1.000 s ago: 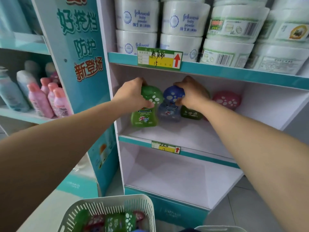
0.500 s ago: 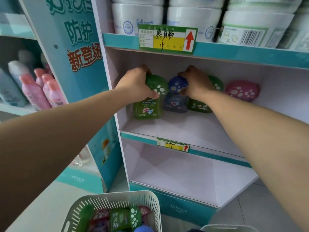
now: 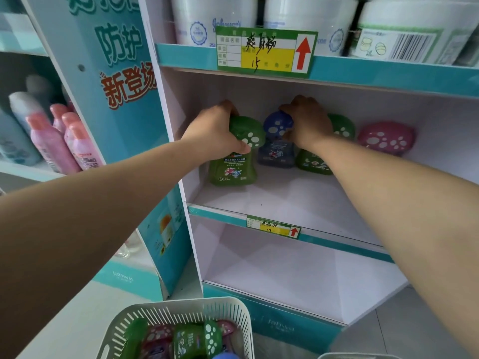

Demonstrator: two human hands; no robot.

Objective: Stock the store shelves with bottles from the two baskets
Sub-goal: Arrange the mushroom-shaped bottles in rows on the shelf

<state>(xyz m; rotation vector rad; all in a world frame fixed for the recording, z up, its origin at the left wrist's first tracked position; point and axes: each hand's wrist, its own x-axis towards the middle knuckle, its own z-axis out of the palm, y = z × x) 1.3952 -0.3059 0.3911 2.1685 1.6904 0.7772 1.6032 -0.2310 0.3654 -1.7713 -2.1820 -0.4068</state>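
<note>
White middle shelf (image 3: 285, 200) of teal display unit, frame centre: four mushroom-capped bottles in row near back. Leftmost green bottle (image 3: 233, 168) stands on shelf, left hand (image 3: 215, 133) wrapped round its spotted cap. Blue bottle (image 3: 276, 152) next, right hand (image 3: 308, 125) curled over its cap. Second green bottle (image 3: 312, 163) just beside, partly hidden by right wrist. Pink bottle (image 3: 386, 137) at right end, apart from hands. Bottom centre: white slotted basket (image 3: 145, 317) holds more green and pink bottles lying down. Bottom right edge: rim of second basket (image 3: 357, 355), contents unseen. Upper shelf: white tubs (image 3: 212, 19). Far left: pink lotion bottles (image 3: 49, 143).

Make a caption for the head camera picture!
Left hand grips green bottle, right hand grips blue bottle on shelf.
</note>
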